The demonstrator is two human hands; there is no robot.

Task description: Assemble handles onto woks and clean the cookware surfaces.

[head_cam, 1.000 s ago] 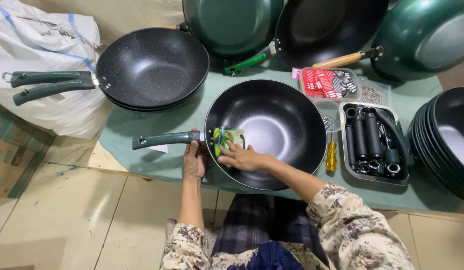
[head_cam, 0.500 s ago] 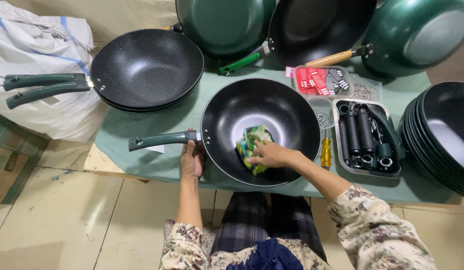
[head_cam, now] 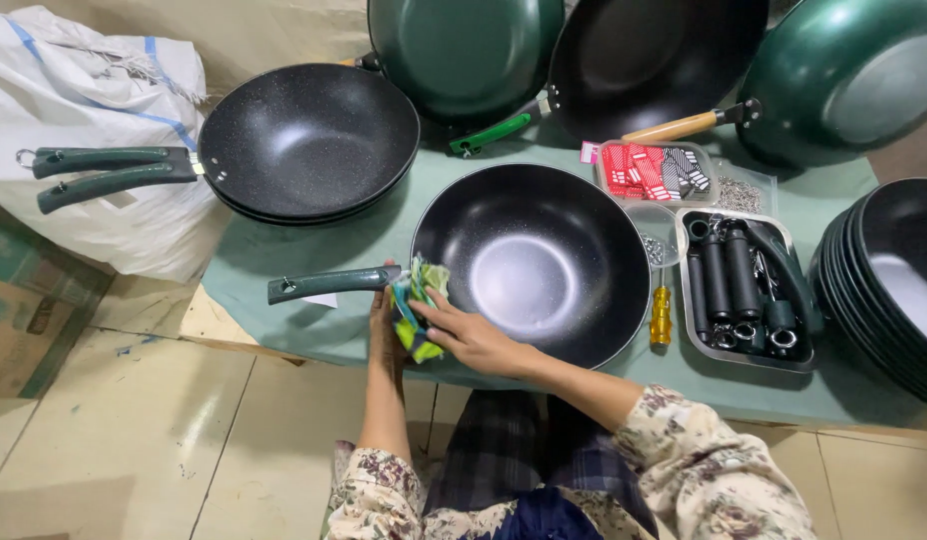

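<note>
Wok (head_cam: 544, 265), black speckled inside w/ green handle (head_cam: 329, 284), sat near-centre on table (head_cam: 284, 250). Right hand (head_cam: 474, 338) pinched one green-yellow cloth (head_cam: 419, 310) at its rim; left hand (head_cam: 386, 325) gripped handle's base. One yellow screwdriver (head_cam: 662, 315) right of it.

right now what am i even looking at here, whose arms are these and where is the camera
The camera sits on a person's head and looks down, so the two arms are the wearer's own; there is no machine. The left hand steadies the black wok near its dark green handle. The right hand presses a green and yellow cloth against the wok's rim. They rest on a green-covered table. Around them lie more woks, a metal tray of black handles, a yellow screwdriver and a white sack.
</note>
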